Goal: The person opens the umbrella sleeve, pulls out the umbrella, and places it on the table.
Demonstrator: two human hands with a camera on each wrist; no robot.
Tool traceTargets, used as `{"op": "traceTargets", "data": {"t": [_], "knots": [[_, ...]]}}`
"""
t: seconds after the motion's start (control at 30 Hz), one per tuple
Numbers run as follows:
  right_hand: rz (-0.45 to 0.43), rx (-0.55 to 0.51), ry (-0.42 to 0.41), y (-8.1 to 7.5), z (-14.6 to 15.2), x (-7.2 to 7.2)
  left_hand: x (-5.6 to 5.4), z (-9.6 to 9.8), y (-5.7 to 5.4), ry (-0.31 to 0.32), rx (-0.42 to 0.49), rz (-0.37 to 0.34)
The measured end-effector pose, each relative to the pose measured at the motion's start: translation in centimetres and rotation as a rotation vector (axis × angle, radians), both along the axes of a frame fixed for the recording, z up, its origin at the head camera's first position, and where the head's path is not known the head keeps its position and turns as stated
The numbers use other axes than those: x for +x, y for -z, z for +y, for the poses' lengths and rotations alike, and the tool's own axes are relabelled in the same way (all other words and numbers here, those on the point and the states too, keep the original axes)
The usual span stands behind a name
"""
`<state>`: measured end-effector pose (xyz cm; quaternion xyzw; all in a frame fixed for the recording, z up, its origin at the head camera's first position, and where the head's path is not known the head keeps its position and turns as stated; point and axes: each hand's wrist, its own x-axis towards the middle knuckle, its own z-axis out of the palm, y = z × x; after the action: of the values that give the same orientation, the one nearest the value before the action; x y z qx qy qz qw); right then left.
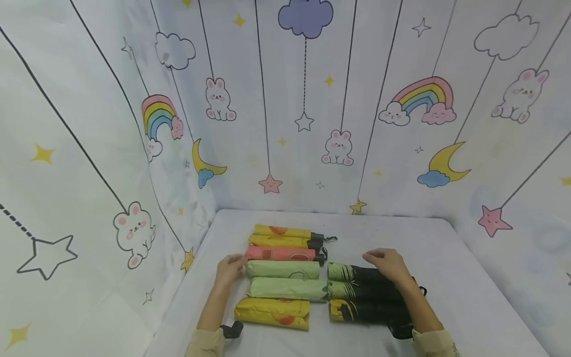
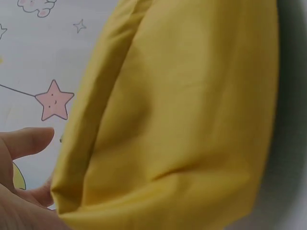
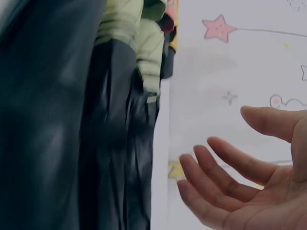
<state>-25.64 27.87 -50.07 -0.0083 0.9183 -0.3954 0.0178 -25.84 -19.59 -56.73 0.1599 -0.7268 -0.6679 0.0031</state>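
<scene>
Folded umbrellas in fabric sleeves lie in a column on the table. At the back are two yellow umbrellas (image 1: 282, 231), then a pink umbrella (image 1: 281, 254), two pale green umbrellas (image 1: 285, 269) and a yellow umbrella (image 1: 272, 312) at the front. My left hand (image 1: 229, 269) is by the left ends of the pink and upper green ones, fingertips right at the pink end. Three black umbrellas (image 1: 370, 311) with green or yellow ends lie to the right. Over the rearmost of these hovers my right hand (image 1: 389, 263), its fingers loosely bent and holding nothing (image 3: 240, 182).
The white table (image 1: 401, 230) has walls of patterned cloth (image 1: 285, 144) behind it and at the sides. Black handles (image 1: 233, 329) and wrist loops stick out from some umbrella ends. A narrow gap separates the front yellow umbrella from the black ones.
</scene>
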Motion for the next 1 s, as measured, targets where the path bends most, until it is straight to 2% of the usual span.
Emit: {"op": "traceTargets", "data": {"t": [0.27, 0.5, 0.73, 1.0], "knots": [[-0.001, -0.02, -0.04, 0.0, -3.6, -1.3, -1.6, -0.4, -0.3, -0.021, -0.028, 0.004], [-0.004, -0.061, -0.047, 0.3, -5.9, -2.6, -2.7, -0.4, 0.1, -0.014, -0.025, 0.006], [-0.029, -0.055, -0.041, 0.5, -7.9, -3.5, -3.3, -0.5, 0.8, 0.009, 0.009, -0.004], [-0.085, -0.006, -0.013, 2.0, -9.2, -4.8, -3.9, -0.4, 0.9, 0.029, -0.009, -0.006]]}}
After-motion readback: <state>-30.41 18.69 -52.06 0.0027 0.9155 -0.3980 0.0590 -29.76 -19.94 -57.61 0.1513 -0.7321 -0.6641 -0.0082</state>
